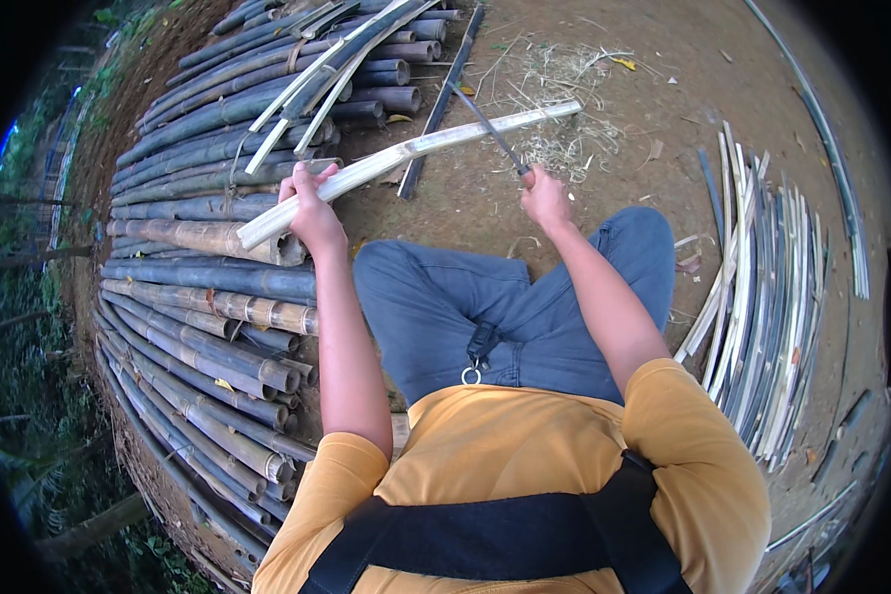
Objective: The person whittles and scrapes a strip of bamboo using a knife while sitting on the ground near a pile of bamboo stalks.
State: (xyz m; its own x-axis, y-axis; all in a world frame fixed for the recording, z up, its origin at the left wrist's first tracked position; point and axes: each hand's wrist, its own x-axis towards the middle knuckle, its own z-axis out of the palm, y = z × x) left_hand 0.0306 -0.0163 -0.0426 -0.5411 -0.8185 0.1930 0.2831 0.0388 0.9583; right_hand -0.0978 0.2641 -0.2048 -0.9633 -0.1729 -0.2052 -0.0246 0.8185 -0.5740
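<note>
My left hand (pixel 310 206) grips a long pale split bamboo piece (pixel 416 148) near its lower end, holding it out ahead of my knees, its far end pointing up and right. In my right hand (pixel 544 195) is a knife (pixel 490 131) with a dark narrow blade, whose tip rests against the bamboo piece near its middle. My legs in blue jeans (pixel 485 307) are bent below both hands. I wear a yellow shirt with a dark strap across it.
A big stack of whole bamboo poles (pixel 208 297) lies to my left, with more poles (pixel 297 89) at the back. Thin split bamboo strips (pixel 762 307) are piled on the dirt at my right. Shavings (pixel 564 109) litter the ground ahead.
</note>
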